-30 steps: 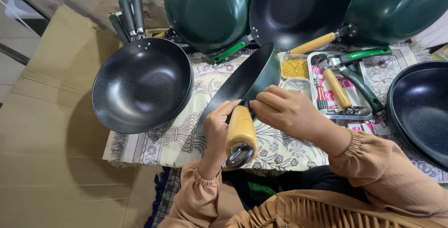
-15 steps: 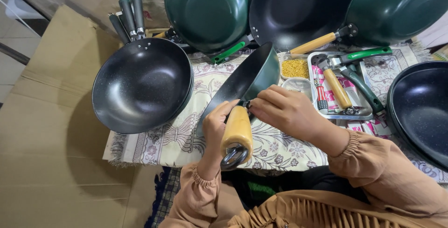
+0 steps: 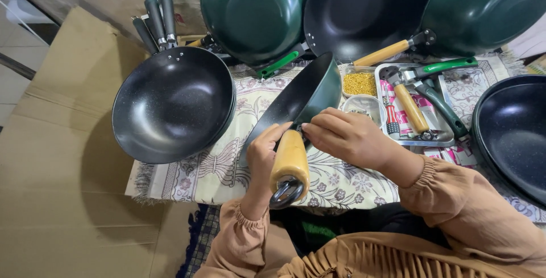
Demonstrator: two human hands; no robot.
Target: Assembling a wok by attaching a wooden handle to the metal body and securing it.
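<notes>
We hold a green wok (image 3: 307,93) on edge over the patterned cloth (image 3: 199,170) that covers the desk, its dark inside turned toward the black wok (image 3: 173,104) lying open to its left. The pan's long axis runs from the bowl, away from us, down along the wooden handle (image 3: 290,161) to a metal hanging ring (image 3: 286,193) that points back at our lap. Our left hand (image 3: 263,158) is curled about the left side of that handle, fingers closed on the wood. Our right hand (image 3: 347,139) comes in from the right of the handle, its fingertips (image 3: 310,130) pressed together at the joint where handle meets bowl; whether they pinch a screw or a small tool there, we cannot tell. Both hands touch the pan, but the right is the one nearer the joint, the left nearer the ring.

The wok shows a glossy green outside, a matte black lining and a pale, smooth yellow-wood grip. Just right of the wok sit a small tub of yellow bits (image 3: 359,83) and a clear round dish (image 3: 364,107); beyond them a metal tray (image 3: 449,139) carries loose handles and a red-handled tool. Behind the wok, more green and black woks lean against the wall, and another dark pan (image 3: 512,130) lies far right.
</notes>
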